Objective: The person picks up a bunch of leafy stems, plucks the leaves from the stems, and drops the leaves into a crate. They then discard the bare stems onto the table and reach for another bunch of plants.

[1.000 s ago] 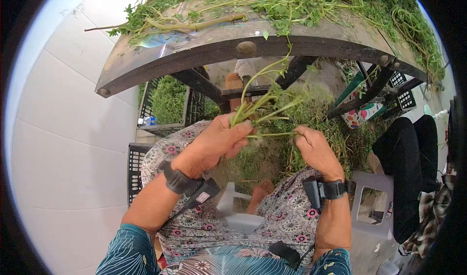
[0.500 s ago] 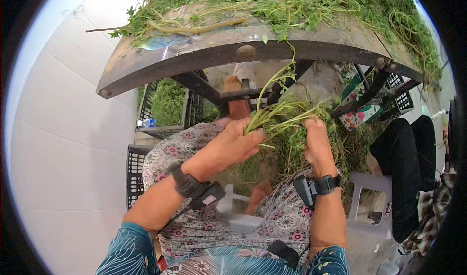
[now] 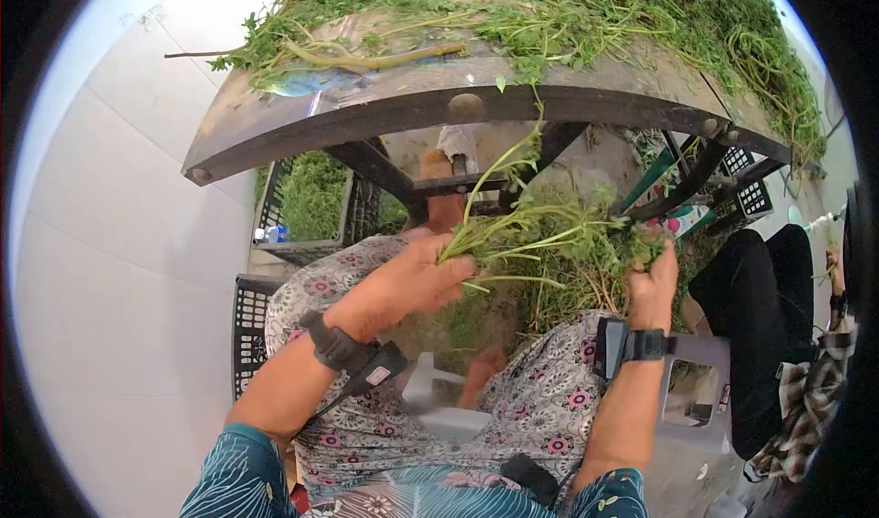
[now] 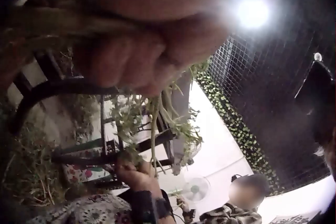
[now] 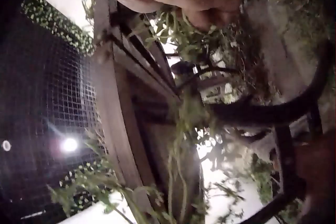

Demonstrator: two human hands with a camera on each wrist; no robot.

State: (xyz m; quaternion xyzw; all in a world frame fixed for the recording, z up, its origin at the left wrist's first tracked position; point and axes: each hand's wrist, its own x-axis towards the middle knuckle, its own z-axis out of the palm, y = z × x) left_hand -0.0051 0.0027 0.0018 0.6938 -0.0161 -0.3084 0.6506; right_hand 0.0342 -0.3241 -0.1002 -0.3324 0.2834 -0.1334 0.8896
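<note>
In the head view my left hand (image 3: 403, 284) grips a loose bunch of green leafy stems (image 3: 513, 229) by their lower ends, below the table edge and over my lap. The stems fan out to the right, and one long stem rises toward the table. The left wrist view shows the curled fingers (image 4: 126, 58) close up. Off to the right, my right hand (image 3: 652, 284) pinches a small leafy sprig (image 3: 648, 243) near the tips of that bunch. Leaves (image 5: 191, 40) poke out beneath its fingers in the right wrist view.
Greens (image 3: 586, 23) are heaped on the wooden table (image 3: 366, 110). A black crate (image 3: 343, 216) of greens stands below left, another crate (image 3: 249, 321) beside my leg. Loose greens (image 3: 577, 284) cover the floor. A grey stool (image 3: 691, 399) and a person's dark-clad legs (image 3: 751, 307) are at right.
My right hand first went up to the bunch's leafy tips, then moved right, away from my left hand, with a sprig in its fingers. My left hand keeps its hold on the stems.
</note>
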